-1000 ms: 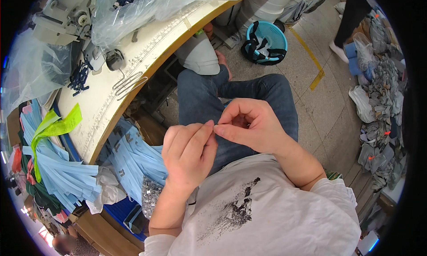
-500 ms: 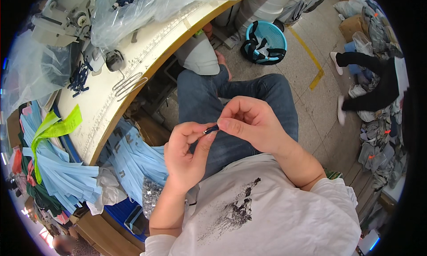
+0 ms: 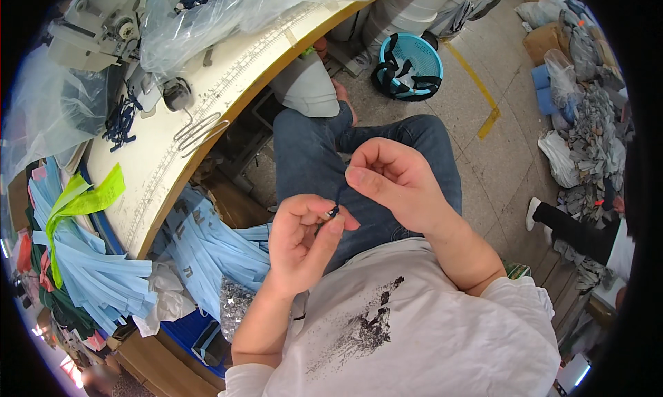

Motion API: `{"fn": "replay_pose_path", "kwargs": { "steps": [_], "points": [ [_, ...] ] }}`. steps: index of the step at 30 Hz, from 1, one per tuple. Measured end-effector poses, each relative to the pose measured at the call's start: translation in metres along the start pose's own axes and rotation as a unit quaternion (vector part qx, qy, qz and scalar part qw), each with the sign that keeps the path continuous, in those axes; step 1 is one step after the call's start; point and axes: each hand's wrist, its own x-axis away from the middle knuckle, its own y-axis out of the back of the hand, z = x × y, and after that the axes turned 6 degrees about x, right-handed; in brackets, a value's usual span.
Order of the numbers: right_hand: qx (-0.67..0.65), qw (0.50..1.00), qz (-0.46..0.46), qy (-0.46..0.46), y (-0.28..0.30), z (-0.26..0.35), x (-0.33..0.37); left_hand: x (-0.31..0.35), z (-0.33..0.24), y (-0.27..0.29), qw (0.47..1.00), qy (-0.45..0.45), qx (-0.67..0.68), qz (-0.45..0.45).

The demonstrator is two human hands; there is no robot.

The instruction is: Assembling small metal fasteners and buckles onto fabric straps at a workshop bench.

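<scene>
Over my lap, my left hand (image 3: 298,239) pinches a small navy fabric strip (image 3: 334,210) between thumb and fingers; a pale glint shows beside it. My right hand (image 3: 399,186) is a little higher and to the right, its thumb and forefinger pressed together. A faint dark line runs from the strip toward the right fingertips, but against the jeans I cannot tell what they hold. A similar bunch of navy strips (image 3: 121,122) lies on the table beside the sewing machine (image 3: 93,34).
The curved white table (image 3: 235,76) carries a bent wire rack (image 3: 197,134) and plastic sheeting. Light blue strips (image 3: 97,279) hang at the left, under a lime-green strip. A turquoise basket (image 3: 421,55) stands on the floor. At right, a person's dark-trousered leg (image 3: 577,231) is beside piled grey scraps.
My hands have moved slightly apart; the right hand has drawn away from the navy strip, which now tilts more upright in the left. The person at right has moved nearer to me.
</scene>
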Motion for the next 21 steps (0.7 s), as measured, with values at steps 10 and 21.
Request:
{"fn": "replay_pose_path", "kwargs": {
  "steps": [10, 21],
  "points": [
    [0.045, 0.998, 0.026, 0.025, -0.008, 0.003, 0.004, 0.001, -0.002, 0.002, 0.998, -0.001, 0.019, -0.066],
    [-0.025, 0.998, 0.041, -0.042, -0.01, 0.007, -0.003, 0.001, 0.004, 0.014, 0.995, -0.061, 0.078, 0.013]
  ]
}}
